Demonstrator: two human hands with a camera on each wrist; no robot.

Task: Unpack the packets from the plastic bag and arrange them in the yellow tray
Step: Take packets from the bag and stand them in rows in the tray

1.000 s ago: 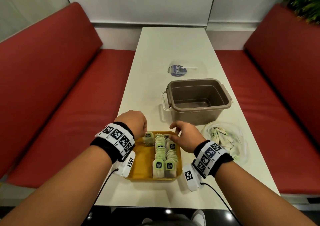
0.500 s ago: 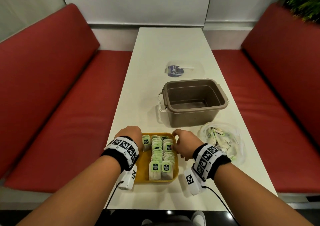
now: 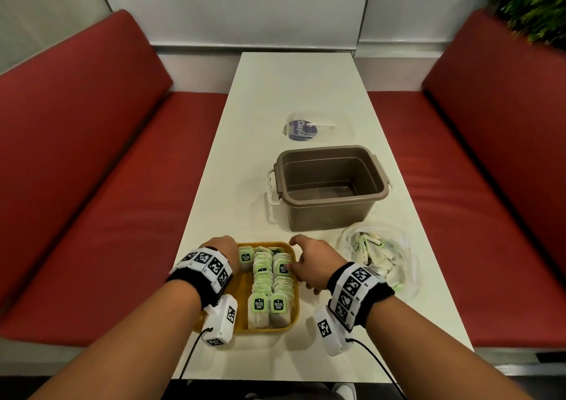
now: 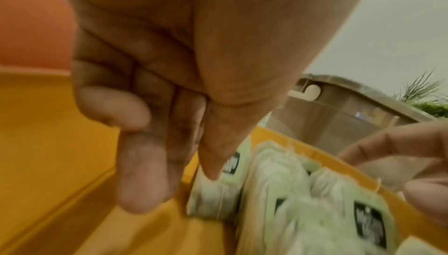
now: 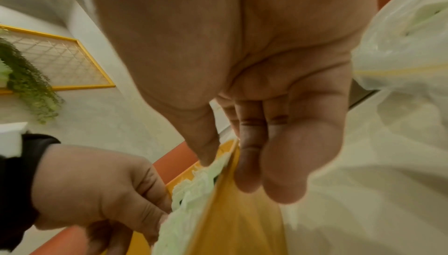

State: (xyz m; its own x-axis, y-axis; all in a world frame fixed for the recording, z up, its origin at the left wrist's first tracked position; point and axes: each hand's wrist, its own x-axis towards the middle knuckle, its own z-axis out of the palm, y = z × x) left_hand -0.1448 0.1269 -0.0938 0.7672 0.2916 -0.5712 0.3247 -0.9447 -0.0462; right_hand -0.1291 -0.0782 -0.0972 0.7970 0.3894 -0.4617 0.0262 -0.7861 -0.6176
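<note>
The left hand [image 3: 223, 251] sits at the far-left corner of the yellow tray [image 3: 242, 289], fingers curled, its thumb tip touching a lone packet [image 3: 245, 258] standing at the tray's far left. To its right, two rows of green-labelled packets [image 3: 269, 286] fill the tray's right half. The right hand [image 3: 312, 261] wraps the tray's far-right edge: thumb on the packets inside, fingers curled down the outer wall. Further right, the plastic bag [image 3: 379, 257] lies on the white table [image 3: 306, 93], more packets inside. A brown bin [image 3: 329, 185] stands beyond the tray.
</note>
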